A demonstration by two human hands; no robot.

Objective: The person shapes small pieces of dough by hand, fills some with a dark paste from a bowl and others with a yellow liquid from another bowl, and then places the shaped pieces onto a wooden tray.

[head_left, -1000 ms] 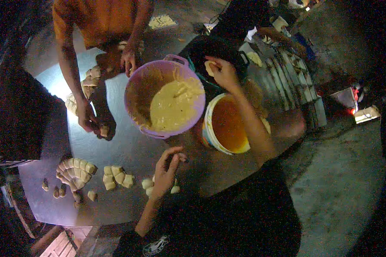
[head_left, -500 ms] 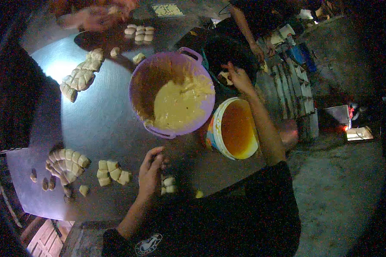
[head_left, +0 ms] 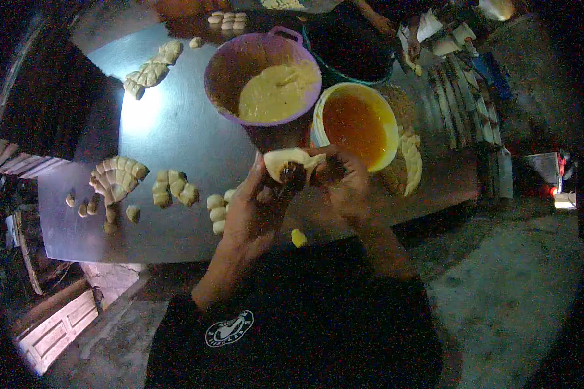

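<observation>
With the left hand [head_left: 253,207], I grasped a pale piece of dough [head_left: 278,157] with dark brown filling [head_left: 294,174], and the right hand's [head_left: 344,188] fingers pinched its edge. The dough was up over the counter [head_left: 194,123], near the purple tub [head_left: 224,74] and the white bucket [head_left: 392,133].

Free room left of purple tub [head_left: 239,61]

Two hands [head_left: 248,211] dead centre, one dough piece [head_left: 282,161] there! One purple tub [head_left: 230,78], one dark tub [head_left: 350,48] up top; one white bucket [head_left: 392,133], right; one dough fan [head_left: 120,176], left; one yellow lump [head_left: 298,238], lower centre.
</observation>
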